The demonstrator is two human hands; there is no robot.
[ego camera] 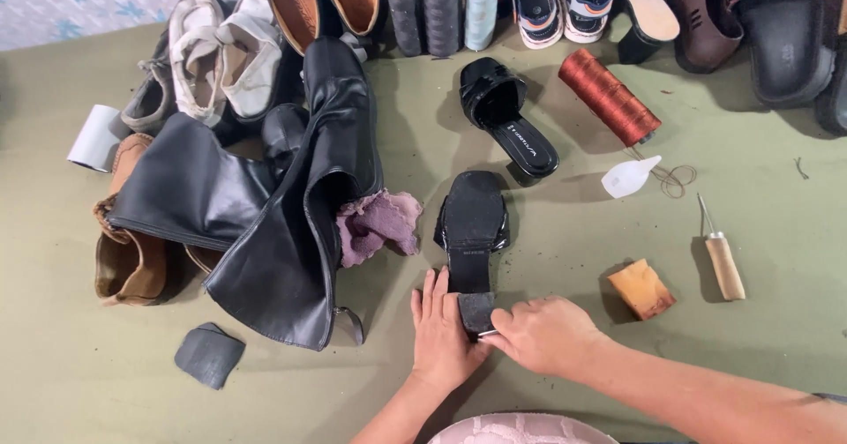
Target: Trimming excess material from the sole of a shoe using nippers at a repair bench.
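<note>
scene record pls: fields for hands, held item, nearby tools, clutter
left hand: left hand flat beside the heel of the overturned black sandal
right hand: right hand at the heel end, fingertips on it
tools: wooden-handled awl, tan block, rust thread spool, small white bottle
clutter: black boots, second black sandal
surface: green mat

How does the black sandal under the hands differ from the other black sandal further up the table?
The black sandal lying sole-up shows its flat dark underside; the black open-toe sandal lying upright shows its glossy strap and insole. The sole-up one is touched at its heel by the left hand and right hand; the upright one lies untouched, angled toward the rust-red thread spool. Both are black, seemingly a pair.
</note>
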